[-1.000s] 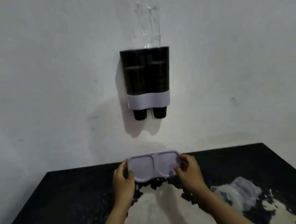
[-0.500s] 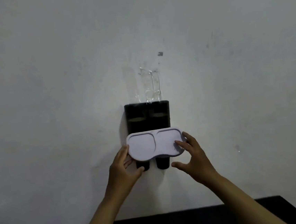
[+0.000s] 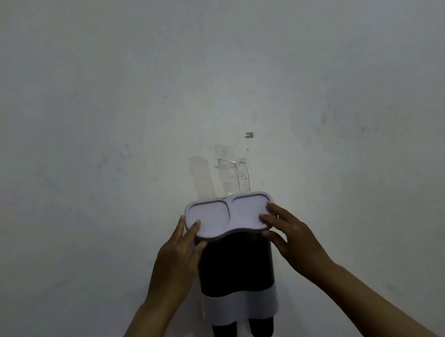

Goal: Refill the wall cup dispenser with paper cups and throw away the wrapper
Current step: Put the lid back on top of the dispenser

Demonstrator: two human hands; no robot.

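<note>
Head view: lid (image 3: 228, 214) atop wall dispenser (image 3: 236, 264) at 6 o'clock, pinched at 9 o'clock edge by left hand (image 3: 179, 250), at 3 o'clock by right hand (image 3: 290, 232). Risk: uneven pressing, lid seated crooked, taped mount loosened.

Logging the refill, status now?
Both hands, left and right, gripping lid. Lid atop dispenser. Nothing blocking.

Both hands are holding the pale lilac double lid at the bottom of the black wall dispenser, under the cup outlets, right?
Not the bottom. The head view shows both hands, left and right, holding the pale lilac double lid at the top of the black wall dispenser, above the outlets.
</note>
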